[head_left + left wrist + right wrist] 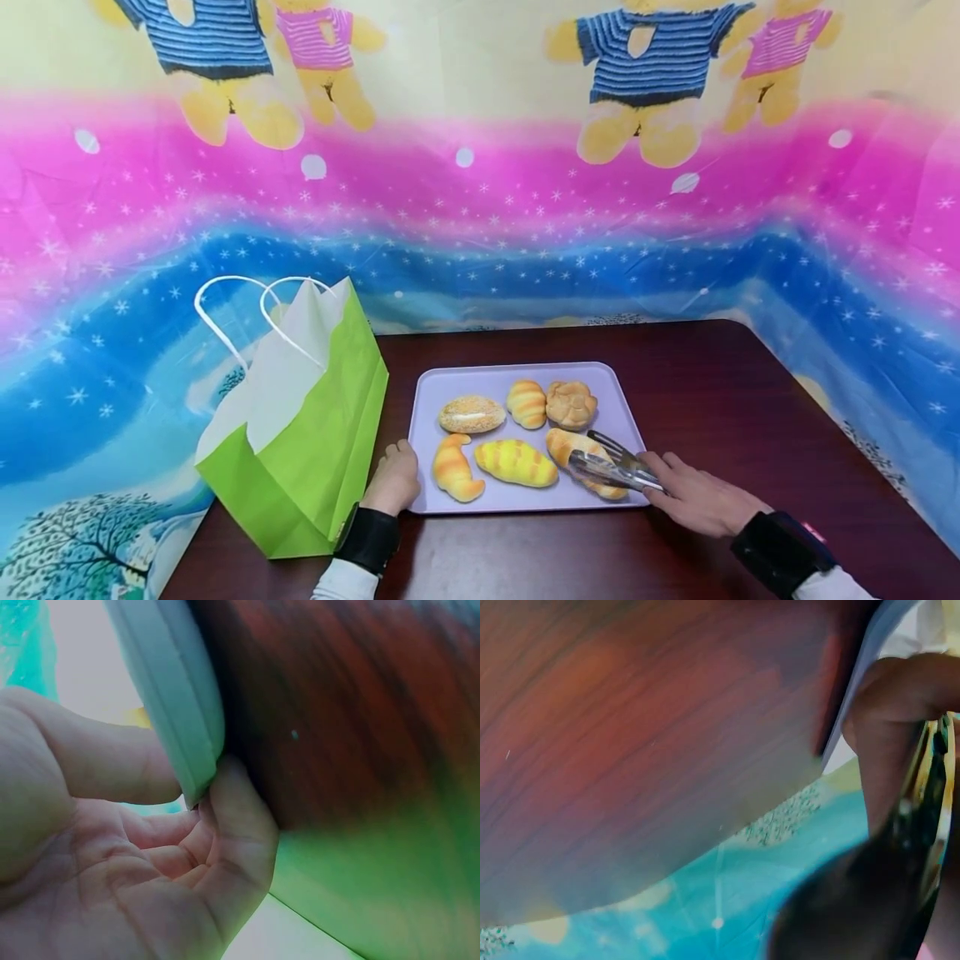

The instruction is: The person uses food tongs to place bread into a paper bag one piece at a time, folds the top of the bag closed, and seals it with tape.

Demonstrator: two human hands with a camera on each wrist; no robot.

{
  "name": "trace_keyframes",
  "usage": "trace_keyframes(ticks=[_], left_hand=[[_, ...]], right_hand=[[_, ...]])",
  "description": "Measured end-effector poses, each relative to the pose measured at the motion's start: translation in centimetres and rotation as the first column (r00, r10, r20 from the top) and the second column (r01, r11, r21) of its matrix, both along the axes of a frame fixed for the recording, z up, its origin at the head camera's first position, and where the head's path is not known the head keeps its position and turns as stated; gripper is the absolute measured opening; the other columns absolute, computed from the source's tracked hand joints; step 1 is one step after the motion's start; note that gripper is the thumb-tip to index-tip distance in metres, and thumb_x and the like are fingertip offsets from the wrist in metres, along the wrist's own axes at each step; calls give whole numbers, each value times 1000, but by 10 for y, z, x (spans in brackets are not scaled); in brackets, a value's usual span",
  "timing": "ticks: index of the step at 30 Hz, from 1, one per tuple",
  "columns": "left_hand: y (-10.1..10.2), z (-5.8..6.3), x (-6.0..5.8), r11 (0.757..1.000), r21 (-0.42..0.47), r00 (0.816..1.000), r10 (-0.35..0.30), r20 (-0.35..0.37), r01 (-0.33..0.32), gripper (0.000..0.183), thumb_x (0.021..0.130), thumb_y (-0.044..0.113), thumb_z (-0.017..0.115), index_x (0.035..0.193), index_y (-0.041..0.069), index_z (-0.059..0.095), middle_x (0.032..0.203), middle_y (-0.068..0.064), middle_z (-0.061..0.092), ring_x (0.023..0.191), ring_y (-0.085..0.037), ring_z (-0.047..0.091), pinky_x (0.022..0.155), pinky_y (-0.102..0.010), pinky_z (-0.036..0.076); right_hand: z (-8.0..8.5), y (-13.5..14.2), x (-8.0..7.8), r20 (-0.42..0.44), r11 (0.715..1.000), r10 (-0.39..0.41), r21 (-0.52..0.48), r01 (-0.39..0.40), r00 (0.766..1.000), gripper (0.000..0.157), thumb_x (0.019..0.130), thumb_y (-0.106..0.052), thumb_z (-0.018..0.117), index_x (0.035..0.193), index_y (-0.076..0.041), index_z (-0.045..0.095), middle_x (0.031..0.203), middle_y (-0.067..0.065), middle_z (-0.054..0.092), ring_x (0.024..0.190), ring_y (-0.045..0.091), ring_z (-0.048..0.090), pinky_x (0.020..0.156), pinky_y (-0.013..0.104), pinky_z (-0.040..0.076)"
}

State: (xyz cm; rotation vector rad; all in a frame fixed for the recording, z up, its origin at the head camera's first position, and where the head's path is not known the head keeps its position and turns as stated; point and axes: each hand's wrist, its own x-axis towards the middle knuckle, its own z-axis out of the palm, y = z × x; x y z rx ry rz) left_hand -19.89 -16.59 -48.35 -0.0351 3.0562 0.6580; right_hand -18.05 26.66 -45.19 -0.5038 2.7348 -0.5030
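A pale lilac tray [465,379] lies on the table and bears several bread pieces. My left hand [395,479] pinches its left edge; in the left wrist view the thumb is on one side of the rim [176,690] and curled fingers on the other. My right hand [701,498] grips a pair of metal tongs [626,477] from the right. The tongs' arms lie apart across a long striped roll [562,443] at the tray's front right. Beside it are a yellow bread [516,463] and a croissant [454,471].
Along the tray's back row are a seeded roll [471,415], a small striped roll [527,405] and a round bun [572,405]. A green paper bag [322,450] with white handles stands left of the tray. A printed cloth [480,192] hangs behind the dark table [720,417].
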Motion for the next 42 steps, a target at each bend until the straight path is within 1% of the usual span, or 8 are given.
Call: trace_keyframes(ticks=[4, 8, 13, 19, 25, 32, 37, 42], left_hand=[[0, -5, -1, 1000, -6, 1000, 6, -15, -6, 33, 76, -15, 58, 105, -18, 42, 93, -30, 46, 89, -48, 55, 82, -55, 48], [0, 0, -1, 1000, 0, 999, 12, 36, -12, 34, 79, -15, 58, 109, -19, 43, 97, -31, 46, 95, -49, 54, 87, -55, 47], [0, 3, 0, 1000, -14, 999, 0, 42, 1, 36, 79, -13, 60, 110, -19, 42, 98, -31, 47, 96, -49, 53, 87, -54, 47], [2, 4, 0, 1000, -16, 1000, 1, 30, -1, 35, 79, -14, 59, 110, -19, 43, 99, -31, 47, 95, -48, 54, 86, -54, 47], [2, 2, 0, 1000, -16, 999, 12, 33, -12, 34, 80, -14, 59, 109, -19, 43, 98, -31, 47, 96, -48, 54, 86, -54, 48], [1, -1, 1, 999, -30, 999, 17, 30, -17, 33, 80, -13, 59, 109, -19, 44, 98, -31, 47, 96, -48, 54, 87, -53, 47], [2, 0, 1, 999, -26, 999, 23, 39, -22, 33, 81, -13, 59, 111, -19, 44, 100, -31, 47, 97, -47, 53, 88, -53, 47], [2, 1, 2, 999, -22, 999, 25, 20, -24, 31, 81, -14, 58, 108, -19, 45, 98, -30, 47, 95, -46, 54, 86, -53, 48]], right_hand=[[-1, -6, 1, 40, 1000, 4, -1, -4, 999, 58, 98, -44, 57, 142, -10, 44, 115, 9, 53, 93, 23, 54, 80, 48, 47], [0, -10, 0, 57, 1000, 6, -10, -5, 998, 50, 100, -41, 56, 140, -13, 47, 117, 6, 58, 95, 20, 55, 83, 50, 46], [2, -13, 1, 47, 1000, 14, 26, -15, 999, 39, 100, -36, 56, 134, -17, 52, 108, -2, 61, 82, 15, 52, 73, 43, 44], [10, -13, 1, 0, 998, 6, 62, -6, 1000, 37, 100, -35, 57, 132, -17, 54, 104, -5, 61, 77, 12, 50, 69, 39, 43], [41, -8, -7, -152, 997, 64, 45, -58, 986, 28, 103, -33, 53, 128, -22, 51, 91, -9, 55, 65, 7, 45, 58, 30, 37], [85, -31, -33, -275, 992, 123, 49, -114, 953, 32, 104, -27, 51, 134, -16, 48, 88, -7, 56, 66, 9, 46, 60, 31, 36], [100, -51, -44, -310, 988, 152, 59, -141, 938, 35, 103, -25, 51, 137, -16, 47, 79, -7, 53, 58, 8, 43, 55, 29, 35], [108, -66, -50, -324, 985, 175, 60, -164, 930, 37, 103, -26, 52, 138, -15, 46, 83, -6, 56, 58, 9, 45, 54, 29, 37]])
